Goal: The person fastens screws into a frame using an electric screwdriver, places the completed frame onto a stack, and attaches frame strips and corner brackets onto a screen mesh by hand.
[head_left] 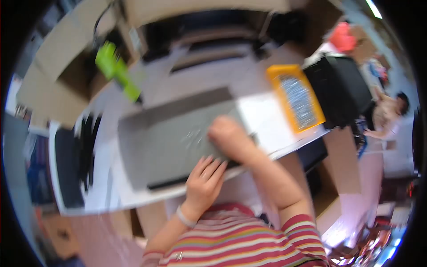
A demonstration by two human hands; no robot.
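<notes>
Grey panel (173,142) under both hands; left fingers (209,167) flat, released; right hand (227,133) seemingly clenched, blurred.

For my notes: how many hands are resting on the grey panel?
2. The left hand lies flat on the grey panel's near edge; the right hand presses further in, toward its right side.

A workshop: a white workbench (262,120) carries a yellow parts tray (297,99) at two o'clock and cardboard boxes (53,75) at ten.
</notes>
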